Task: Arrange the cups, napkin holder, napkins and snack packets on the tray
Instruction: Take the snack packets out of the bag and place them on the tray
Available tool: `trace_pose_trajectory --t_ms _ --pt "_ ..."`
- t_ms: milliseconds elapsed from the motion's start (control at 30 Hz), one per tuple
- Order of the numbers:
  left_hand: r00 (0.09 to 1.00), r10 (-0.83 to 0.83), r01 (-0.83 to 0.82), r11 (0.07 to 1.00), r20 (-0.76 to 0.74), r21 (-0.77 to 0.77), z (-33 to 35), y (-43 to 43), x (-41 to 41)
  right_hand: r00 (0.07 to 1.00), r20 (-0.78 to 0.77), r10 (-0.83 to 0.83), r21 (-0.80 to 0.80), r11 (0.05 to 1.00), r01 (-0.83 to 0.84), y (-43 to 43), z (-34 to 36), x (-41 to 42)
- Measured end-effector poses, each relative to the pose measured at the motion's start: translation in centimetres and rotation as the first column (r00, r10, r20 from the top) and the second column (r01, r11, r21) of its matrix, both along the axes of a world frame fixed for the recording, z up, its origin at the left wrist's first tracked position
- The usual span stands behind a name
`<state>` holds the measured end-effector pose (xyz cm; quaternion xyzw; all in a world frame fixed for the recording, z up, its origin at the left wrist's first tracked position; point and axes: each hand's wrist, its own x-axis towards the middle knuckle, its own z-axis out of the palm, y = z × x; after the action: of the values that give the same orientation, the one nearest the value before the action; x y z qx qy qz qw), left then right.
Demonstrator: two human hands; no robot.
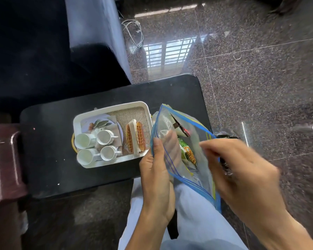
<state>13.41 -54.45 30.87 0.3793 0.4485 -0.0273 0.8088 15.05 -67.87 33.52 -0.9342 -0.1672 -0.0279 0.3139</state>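
Observation:
A white tray lies on a small black table. Several white cups stand in its left half, and an orange woven napkin holder with white napkins stands upright in its right half. Just right of the tray I hold a clear zip bag with blue seal lines. Snack packets show inside it: a green one and a dark red one. My left hand grips the bag's left rim. My right hand, blurred, has its fingers pinched at the bag's right rim.
The table's right edge ends over a speckled granite floor. A dark sofa stands behind the table and a brown stand to its left. A white cable lies on the floor. My pale-trousered legs are below the bag.

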Motion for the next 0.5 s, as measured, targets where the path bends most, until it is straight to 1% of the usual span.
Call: trace_pose_trajectory --t_ms 33,67,100,133,167,233,300,433,500 --pt "1.0 -0.006 0.006 1.0 0.013 0.013 0.2 0.0 -0.3 0.992 -0.081 0.095 -0.04 0.994 -0.098 0.7 0.1 0.3" --pt "1.0 -0.017 0.016 1.0 0.026 0.024 0.4 0.0 -0.7 0.963 -0.206 0.173 -0.104 0.975 -0.198 1.5 0.0 0.8" --pt "0.999 -0.03 0.028 0.999 0.038 0.035 0.7 0.1 -1.0 0.902 -0.378 0.21 -0.198 0.933 -0.3 2.3 -0.3 1.3" --pt "0.998 -0.036 0.034 0.999 0.049 0.042 0.9 0.0 -1.3 0.833 -0.524 0.177 -0.306 0.873 -0.378 3.0 -1.2 1.7" --pt "0.998 -0.037 0.034 0.998 0.06 0.048 1.1 0.0 -1.5 0.796 -0.596 0.106 -0.4 0.821 -0.408 3.4 -2.2 1.8" --pt "0.997 -0.029 0.025 0.998 0.077 0.052 1.3 -0.1 -2.0 0.769 -0.639 0.012 -0.504 0.749 -0.43 4.1 -3.6 2.3" --pt "0.995 -0.025 0.021 0.999 0.1 0.038 1.7 -0.3 -2.3 0.764 -0.645 -0.03 -0.558 0.702 -0.443 4.5 -4.7 2.7" --pt "0.992 -0.032 0.029 0.999 0.121 0.031 1.9 -0.3 -2.7 0.737 -0.667 -0.11 -0.61 0.65 -0.454 4.3 -7.0 3.5" --pt "0.992 -0.036 0.031 0.999 0.121 0.042 1.9 -0.3 -2.8 0.723 -0.677 -0.136 -0.603 0.665 -0.44 4.1 -7.5 3.3"
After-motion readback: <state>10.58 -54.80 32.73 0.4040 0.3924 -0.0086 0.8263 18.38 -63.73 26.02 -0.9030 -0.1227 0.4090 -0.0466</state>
